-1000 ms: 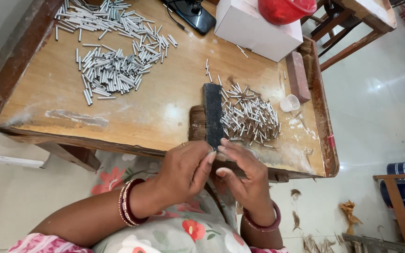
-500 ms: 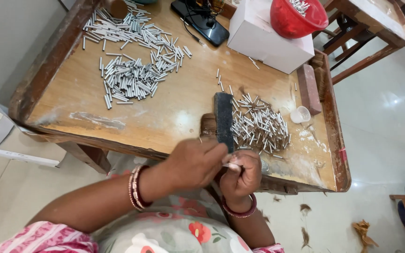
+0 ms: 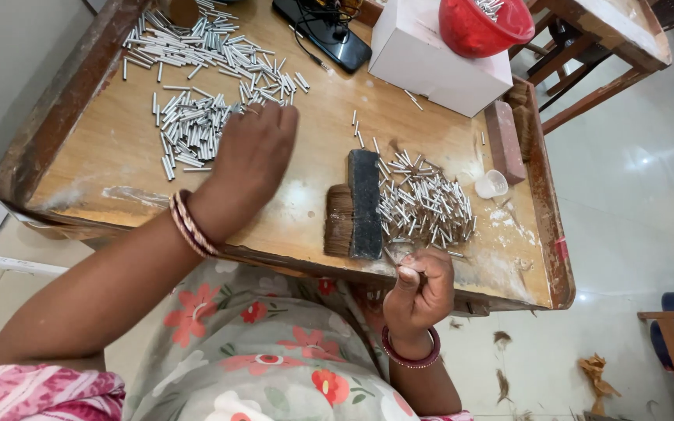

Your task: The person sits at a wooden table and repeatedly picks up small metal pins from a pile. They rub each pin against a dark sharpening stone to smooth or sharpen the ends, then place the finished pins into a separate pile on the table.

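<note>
Left hand [image 3: 247, 168] has moved from the brush [image 3: 354, 206] to the unfilled tubes [image 3: 189, 129], fingers spread; right hand [image 3: 421, 290] fingers pinch a bristle tuft [image 3: 396, 261]. Finished tubes [image 3: 423, 206] form the smaller pile.

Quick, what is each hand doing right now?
Left hand: open, fingers spread over the pile of small metal tubes.
Right hand: closed in a pinch grip on something thin; what it is cannot be told.

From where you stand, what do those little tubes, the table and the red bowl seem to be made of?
The little tubes look like metal: silvery with a dull shine, though coated paper is possible. The table looks like wood: brown grain, worn raised rim. The red bowl looks like plastic: even colour, smooth glossy wall.
</note>
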